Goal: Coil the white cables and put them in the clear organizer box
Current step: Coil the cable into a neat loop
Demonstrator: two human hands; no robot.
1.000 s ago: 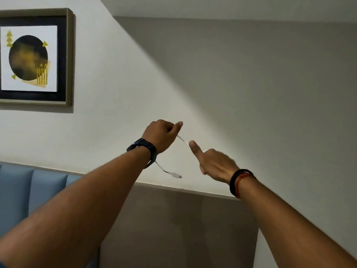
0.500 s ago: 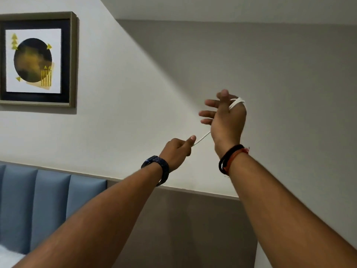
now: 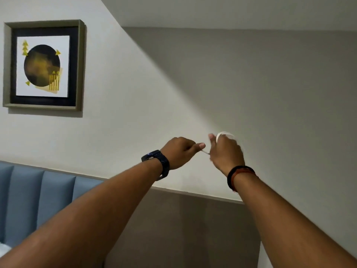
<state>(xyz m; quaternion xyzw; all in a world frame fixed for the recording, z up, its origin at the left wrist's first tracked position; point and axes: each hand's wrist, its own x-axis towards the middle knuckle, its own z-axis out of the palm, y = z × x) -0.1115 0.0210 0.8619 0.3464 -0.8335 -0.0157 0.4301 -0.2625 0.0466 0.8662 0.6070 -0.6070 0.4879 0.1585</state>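
Note:
Both my arms are raised in front of a wall. A thin white cable [image 3: 224, 134] is looped around the fingers of my right hand [image 3: 226, 153], which is blurred. A short stretch of the cable runs from there to my left hand [image 3: 180, 151], which pinches it between thumb and fingers. The two hands are almost touching. I wear a dark watch on the left wrist and black and red bands on the right wrist. The clear organizer box is not in view.
A framed picture [image 3: 43, 65] hangs on the wall at the upper left. A blue padded headboard [image 3: 38, 192] sits at the lower left, beside a grey wall panel [image 3: 183, 229] under a ledge.
My right hand has come down from its raised position and closed in on my left hand. The cable stretch between them is shorter. The dangling plug end seen a second ago is gone from view.

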